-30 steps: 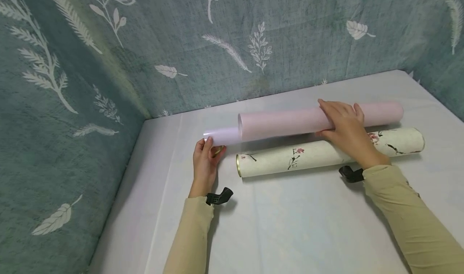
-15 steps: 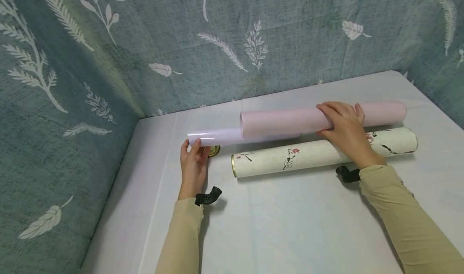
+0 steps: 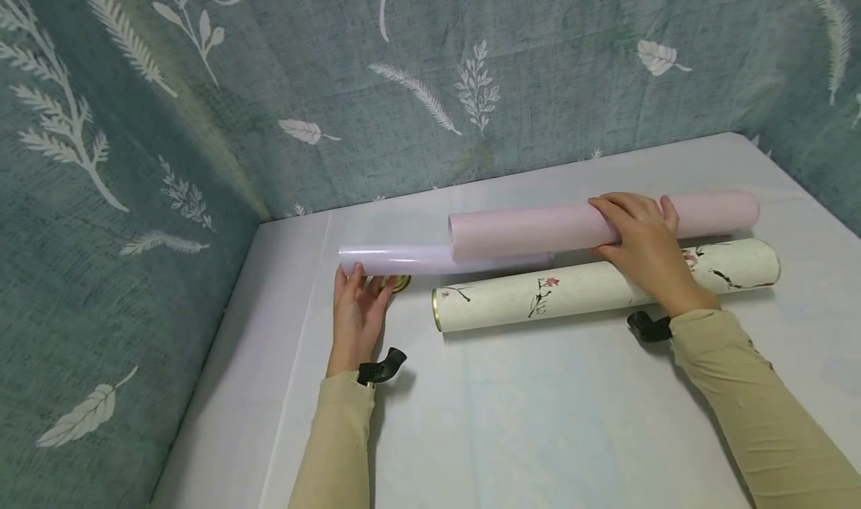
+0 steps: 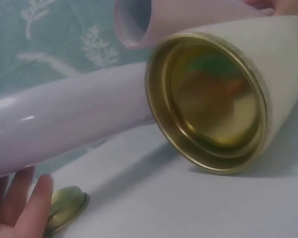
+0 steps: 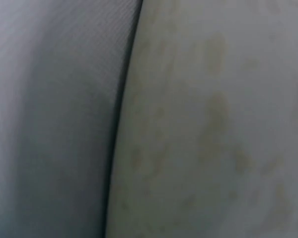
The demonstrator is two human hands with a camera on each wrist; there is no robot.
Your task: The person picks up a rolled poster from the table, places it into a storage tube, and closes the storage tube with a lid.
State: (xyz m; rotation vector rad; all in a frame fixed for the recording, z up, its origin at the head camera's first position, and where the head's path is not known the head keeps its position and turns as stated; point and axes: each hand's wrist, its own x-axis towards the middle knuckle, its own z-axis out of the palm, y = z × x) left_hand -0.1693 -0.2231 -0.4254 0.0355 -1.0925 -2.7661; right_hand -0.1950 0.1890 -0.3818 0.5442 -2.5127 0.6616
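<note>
1. Pink rolled paper sleeve (image 3: 572,223): raised above the worktop (image 3: 538,419); right hand (image 3: 642,244) curls around it. Keep it level.
2. Glossy lilac inner roll (image 3: 403,258): protrudes from the sleeve's left end; left hand (image 3: 356,311), fingers relaxed, touches its tip. Draw straight along the axis.
3. Cream floral cardboard tube (image 3: 605,285): lies just in front; brass cap (image 3: 401,282) beside left hand.

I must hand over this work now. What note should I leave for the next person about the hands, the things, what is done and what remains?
Left hand: fingers under the free end of the glossy lilac roll, which is partly out of the pink roll.
Right hand: grips the pink roll, above the floral tube.
The floral tube lies on the table, open at its left end; the gold lid lies by the left hand.
Done: lid off, lilac roll partly out.
Left: probably draw the lilac roll fully out.
</note>
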